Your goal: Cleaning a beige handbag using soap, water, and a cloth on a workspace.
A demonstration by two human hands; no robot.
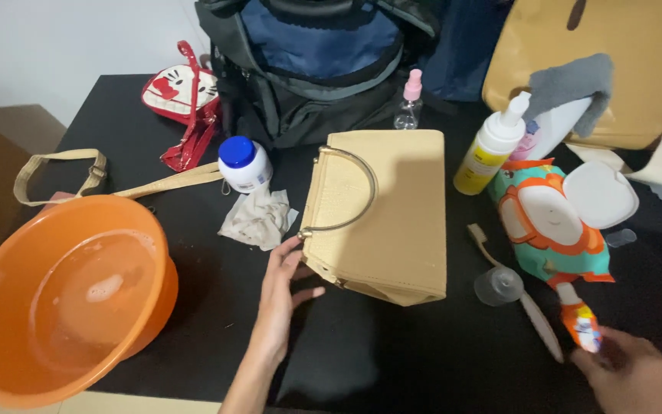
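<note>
Left hand [281, 295], fingers spread apart, steadies the tan handbag [392, 222] lying flat on the table [392, 360]; right hand [637, 376] clamps a small tube [580, 318].

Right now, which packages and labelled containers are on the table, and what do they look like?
Wet-wipes pack: right of the beige handbag, teal and orange, white flip lid open.
Pump bottle: behind the pack, white and yellow.
Jar: left of the handbag, white, blue lid.
Small tube: orange, at the right hand.

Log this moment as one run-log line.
left hand: touching beige handbag corner | right hand: holding small tube | orange basin: soapy water
</note>
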